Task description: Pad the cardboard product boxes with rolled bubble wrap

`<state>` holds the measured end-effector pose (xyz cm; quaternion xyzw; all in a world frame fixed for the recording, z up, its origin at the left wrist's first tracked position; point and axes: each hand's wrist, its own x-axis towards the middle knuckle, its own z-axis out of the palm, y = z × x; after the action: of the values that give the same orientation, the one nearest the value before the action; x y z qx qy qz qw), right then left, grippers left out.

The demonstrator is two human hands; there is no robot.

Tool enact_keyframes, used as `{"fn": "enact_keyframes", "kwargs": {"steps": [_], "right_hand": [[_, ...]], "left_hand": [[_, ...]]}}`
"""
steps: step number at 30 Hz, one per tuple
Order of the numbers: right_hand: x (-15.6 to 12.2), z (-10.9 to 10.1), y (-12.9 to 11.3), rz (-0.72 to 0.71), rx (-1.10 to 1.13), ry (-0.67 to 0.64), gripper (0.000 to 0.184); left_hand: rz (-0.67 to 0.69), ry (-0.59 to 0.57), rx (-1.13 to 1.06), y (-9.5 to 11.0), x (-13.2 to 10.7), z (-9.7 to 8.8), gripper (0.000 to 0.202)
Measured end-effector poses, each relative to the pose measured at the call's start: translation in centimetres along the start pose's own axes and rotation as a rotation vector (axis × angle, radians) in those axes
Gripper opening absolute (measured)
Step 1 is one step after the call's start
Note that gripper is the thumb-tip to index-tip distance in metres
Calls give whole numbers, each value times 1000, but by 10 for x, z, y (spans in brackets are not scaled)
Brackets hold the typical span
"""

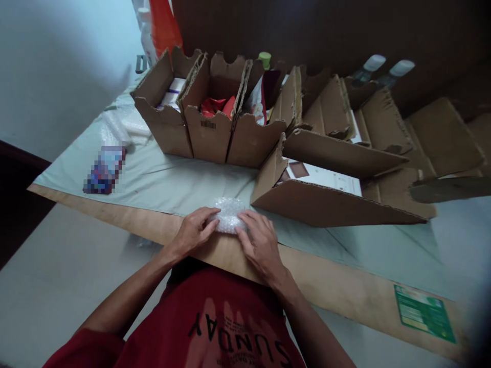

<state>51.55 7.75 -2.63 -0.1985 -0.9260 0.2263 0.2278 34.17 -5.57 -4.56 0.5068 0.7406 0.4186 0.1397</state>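
Observation:
A small piece of clear bubble wrap (229,212) lies near the front edge of the table, its bubbles catching the light. At its left side, my left hand (195,230) grips the edge between thumb and fingers. My right hand (261,240) holds the opposite side, thumb at the near edge and fingers on top. Whether anything is inside the wrap, I cannot tell. Just right of my right hand stands a long cardboard box (326,204) holding a white carton (332,179).
Several open cardboard bins (209,138) line the back, holding packets and cartons. A blurred dark packet (104,171) and more bubble wrap (128,122) lie left. Bottles (372,66) stand behind. A green label (425,313) lies at the table's right front.

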Motion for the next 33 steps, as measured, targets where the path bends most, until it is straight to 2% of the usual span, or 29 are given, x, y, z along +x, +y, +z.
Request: {"fn": "enact_keyframes", "kwargs": {"steps": [1,3,6,9,11,13,15,17,20,23,26,28,30,31,33], "right_hand": [[-3,-1,-2,-38,-58,61,25],[-8,-1,-5,-124,-128,78,23],[-7,8,-5,-192,-183,-38,28],[1,21,4,-136,-180,-126,32],[7,24,10,-70,-121,-129,31],[8,23,11,-6,-40,-93,30],[4,18,6,36,43,-44,29],[-3,12,-5,50,128,-15,29],[-13,6,-23,58,290,-33,27],[-20,0,-30,135,449,-87,24],[-27,-7,-25,216,500,-69,23],[-33,-12,-19,267,514,-29,38],[-38,-17,-14,321,594,-54,56],[-39,-21,-13,340,643,-83,57],[-40,-34,-11,351,693,-121,48]], "left_hand": [[-11,-1,7,-2,4,2,26],[-2,0,55,-5,9,6,27],[15,57,156,-7,15,11,26],[-42,145,128,-3,13,7,27],[-128,210,4,3,5,0,29],[-278,250,-195,11,-7,-7,32],[-454,240,-444,19,-19,-9,40],[-584,191,-695,27,-27,-6,58],[-656,127,-967,35,-30,5,88],[-658,98,-1070,40,-31,12,103],[-609,97,-988,43,-33,15,94],[-580,95,-895,46,-35,16,79],[-563,65,-828,52,-34,19,66],[-553,44,-800,55,-33,21,61],[-510,13,-760,63,-28,26,51]]}}
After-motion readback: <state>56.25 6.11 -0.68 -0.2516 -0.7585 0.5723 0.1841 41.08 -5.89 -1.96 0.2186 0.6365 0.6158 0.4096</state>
